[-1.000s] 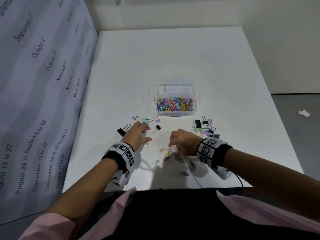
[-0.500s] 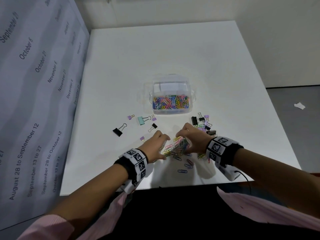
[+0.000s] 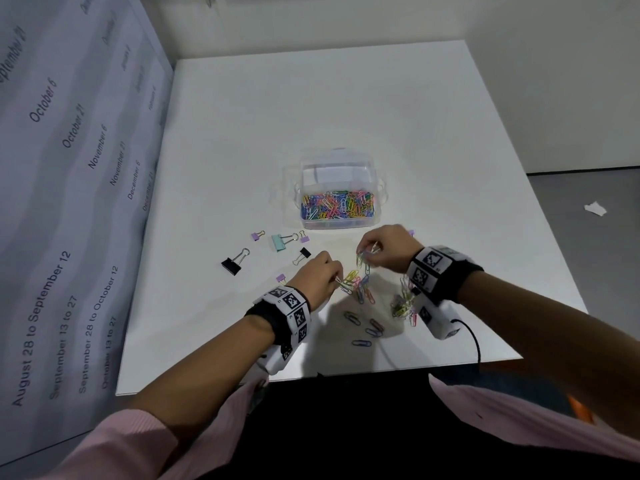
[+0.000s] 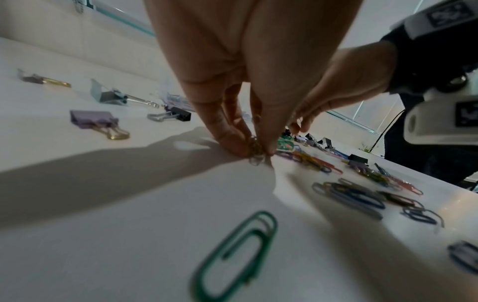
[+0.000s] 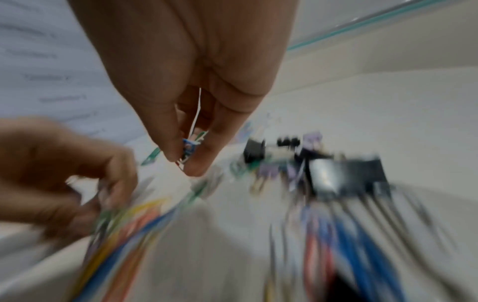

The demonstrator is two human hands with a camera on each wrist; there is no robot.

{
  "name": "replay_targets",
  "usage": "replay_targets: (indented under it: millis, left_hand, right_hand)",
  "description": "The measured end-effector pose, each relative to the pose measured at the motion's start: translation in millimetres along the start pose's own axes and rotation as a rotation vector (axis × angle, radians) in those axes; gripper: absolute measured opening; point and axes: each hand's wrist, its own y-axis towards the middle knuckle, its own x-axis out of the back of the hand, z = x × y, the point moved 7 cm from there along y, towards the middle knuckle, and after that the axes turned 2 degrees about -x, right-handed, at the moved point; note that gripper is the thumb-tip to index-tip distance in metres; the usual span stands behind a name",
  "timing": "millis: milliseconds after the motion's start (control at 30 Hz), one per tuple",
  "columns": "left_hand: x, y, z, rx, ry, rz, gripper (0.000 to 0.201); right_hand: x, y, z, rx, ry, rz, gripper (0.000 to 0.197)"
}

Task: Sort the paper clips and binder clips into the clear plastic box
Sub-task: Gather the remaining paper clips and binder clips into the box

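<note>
The clear plastic box (image 3: 304, 221) stands mid-table, its near half full of coloured paper clips (image 3: 337, 205). Loose paper clips (image 3: 362, 289) lie in a heap between my hands near the front edge. My left hand (image 3: 320, 273) pinches paper clips (image 4: 256, 152) against the table at the heap's left side. My right hand (image 3: 384, 247) is lifted a little above the table and pinches a small bunch of paper clips (image 5: 189, 148). Binder clips lie left of the hands: a black one (image 3: 233, 263), a mint one (image 3: 282, 241) and small purple ones (image 3: 258, 234).
More binder clips (image 5: 336, 173) lie to the right, mostly hidden by my right wrist in the head view. A printed calendar backdrop (image 3: 69, 202) walls the table's left side. A green paper clip (image 4: 232, 255) lies near my left wrist. The table's front edge (image 3: 311, 374) is close.
Both hands came together over the paper clip heap. The left left the binder clips and now pinches clips at the heap; the right has risen and moved toward the box with a bunch.
</note>
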Motion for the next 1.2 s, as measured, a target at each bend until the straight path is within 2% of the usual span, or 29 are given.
replay_targets:
  millis: [133,233,333,500,567,667,767,867,1033,1100,1200]
  left_hand:
    - [3.2,0.8,4.6,0.023,-0.013,-0.02,0.015]
    - [10.3,1.6,8.0,0.052,-0.044,-0.029,0.015]
    - [21.3,4.7,11.8,0.079,-0.103,-0.052,0.017]
    - [61.9,15.5,12.6,0.11,-0.237,-0.202,0.011]
    - [82.3,22.7,10.7,0.112,-0.265,-0.255,0.012]
    - [108.4,37.3,9.5,0.107,-0.296,-0.326,0.013]
    - [124.2,50.9,11.7,0.112,-0.354,-0.402,0.009]
    - [126.7,59.0,15.8,0.138,-0.448,-0.465,0.011]
    - [112.5,56.7,20.9,0.197,-0.397,-0.39,0.029]
    - [109.5,49.7,19.4,0.156,-0.409,-0.392,0.037]
    - [101.7,35.1,14.2,0.068,-0.437,-0.412,0.036]
  right_hand:
    - [41.6,19.0,9.4,-0.01,0.023,-0.142,0.017]
    - [60.2,36.2,12.5,-0.017,0.058,-0.194,0.019]
    - [63.9,48.7,11.7,-0.031,0.045,-0.198,0.026]
    - [55.1,40.2,16.2,-0.008,0.057,-0.22,0.037]
    - [44.5,29.4,18.6,0.029,0.045,-0.198,0.033]
    - [25.0,14.1,14.1,0.033,-0.003,-0.082,0.027]
    - [6.1,3.7,1.0,0.005,-0.083,0.012,0.031]
    - [-11.8,-4.9,-8.2,0.018,-0.11,0.032,0.034]
    - [-28.7,-9.4,-12.2,-0.01,-0.14,0.053,0.048]
    - [-33.1,-10.0,-9.8,-0.015,-0.138,0.053,0.049]
    - [-40.5,-13.0,-3.2,-0.011,-0.085,0.056,0.043]
